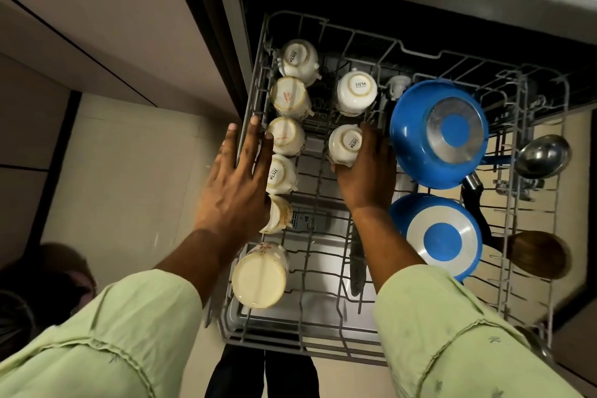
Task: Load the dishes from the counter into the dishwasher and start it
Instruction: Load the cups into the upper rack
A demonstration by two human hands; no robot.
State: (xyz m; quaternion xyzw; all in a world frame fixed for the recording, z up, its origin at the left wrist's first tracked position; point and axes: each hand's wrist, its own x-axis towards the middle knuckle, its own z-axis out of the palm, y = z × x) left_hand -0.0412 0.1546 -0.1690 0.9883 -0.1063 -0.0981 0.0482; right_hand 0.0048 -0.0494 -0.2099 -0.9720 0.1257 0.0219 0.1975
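The right hand (pixel 365 171) held a white cup (pixel 345 144) upside down in the middle of the dishwasher rack (pixel 323 346). Its fingers (pixel 370 139) curled round the cup's right side, and the thumb was on the near side. A big blue pan (pixel 413 126) sat just beside that hand. The left hand (pixel 237 178) was open, flat over the rack's left edge, just beside a row of cups (pixel 286 136).

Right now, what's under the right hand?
An upturned white cup, gripped by the right hand, in the rack. The hand covers the cup's right side and the wires below it, so the handle and whether it is seated cannot be seen.
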